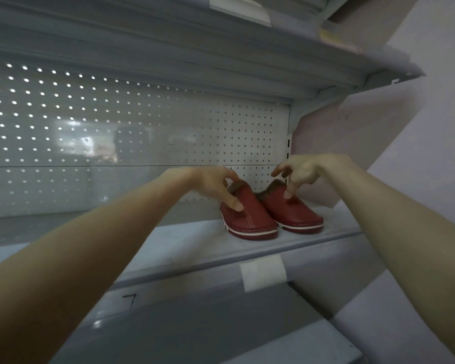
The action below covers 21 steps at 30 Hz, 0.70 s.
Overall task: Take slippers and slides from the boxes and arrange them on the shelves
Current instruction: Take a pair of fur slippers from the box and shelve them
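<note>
placing step, near its end, by the look of things: pair of red slippers set side by side on the grey shelf, toes toward the camera, close to the shelf's right end, in front of the pegboard back. left slipper pinched at the fur-lined collar by the left hand, thumb on the upper. right slipper touched by the right hand, fingertips pressing down on the upper, remaining fingers loosely spread; firm grip or mere nudge, hard to tell. both arms stretched forward and upward. next, probably: squaring the pair, then letting go and reaching back for more.
</note>
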Available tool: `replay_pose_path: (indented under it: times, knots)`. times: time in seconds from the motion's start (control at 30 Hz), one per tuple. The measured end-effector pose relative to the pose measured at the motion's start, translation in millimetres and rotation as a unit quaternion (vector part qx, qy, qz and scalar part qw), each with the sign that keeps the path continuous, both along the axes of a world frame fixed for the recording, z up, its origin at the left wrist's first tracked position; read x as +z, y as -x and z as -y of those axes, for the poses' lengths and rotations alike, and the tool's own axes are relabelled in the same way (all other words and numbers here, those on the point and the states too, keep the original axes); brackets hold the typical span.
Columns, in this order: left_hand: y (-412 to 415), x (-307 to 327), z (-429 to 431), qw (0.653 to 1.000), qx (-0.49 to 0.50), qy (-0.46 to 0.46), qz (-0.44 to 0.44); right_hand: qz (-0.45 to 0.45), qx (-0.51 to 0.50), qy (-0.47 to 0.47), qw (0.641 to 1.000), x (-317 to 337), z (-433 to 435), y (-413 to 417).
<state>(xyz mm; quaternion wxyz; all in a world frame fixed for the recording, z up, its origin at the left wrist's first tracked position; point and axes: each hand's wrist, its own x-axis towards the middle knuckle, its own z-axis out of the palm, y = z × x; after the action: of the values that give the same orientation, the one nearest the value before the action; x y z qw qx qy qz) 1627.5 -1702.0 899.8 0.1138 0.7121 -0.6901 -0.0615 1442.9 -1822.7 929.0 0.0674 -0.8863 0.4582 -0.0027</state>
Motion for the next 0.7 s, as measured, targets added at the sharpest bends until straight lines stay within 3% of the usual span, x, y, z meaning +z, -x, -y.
replay_pose_path:
  times: [0.33, 0.7]
  knots:
    - [-19.4, 44.6, -89.2, 0.993, 0.051, 0.056, 0.087, 0.028, 0.065, 0.006, 0.997, 33.4, -99.7, -40.9]
    - [-87.6, 56.4, -255.3, 0.983, 0.117, 0.078, 0.119, 0.049, 0.135, 0.047, 0.989, 44.8, -254.8, -122.5]
